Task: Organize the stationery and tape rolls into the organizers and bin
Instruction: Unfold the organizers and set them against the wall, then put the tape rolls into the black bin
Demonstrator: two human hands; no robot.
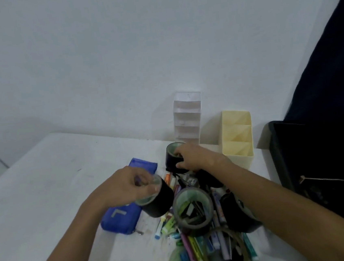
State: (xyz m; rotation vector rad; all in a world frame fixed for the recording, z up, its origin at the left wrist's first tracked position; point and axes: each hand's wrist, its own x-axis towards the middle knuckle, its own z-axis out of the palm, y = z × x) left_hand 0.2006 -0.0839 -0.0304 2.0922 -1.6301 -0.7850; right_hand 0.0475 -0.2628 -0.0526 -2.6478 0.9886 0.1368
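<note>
At the middle of the desk (44,175), amid the pen pile (202,242), each black tape roll is gripped: the left hand (130,185) clasps the near roll (159,201), the right hand (193,156) the far roll (172,154). The black bin (280,161) lies right, nearer the right hand; the cream organizer (238,157) stands between.

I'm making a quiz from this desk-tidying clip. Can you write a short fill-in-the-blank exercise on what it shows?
1. Each hand, the left hand and the right hand, grips a black roll of ____.
2. The zip pouch under the left arm is ____ in colour.
3. The cream organizer has ____ compartments in a row.
4. The white tiered organizer stands against the ____.

Missing words: tape; blue; three; wall
</note>
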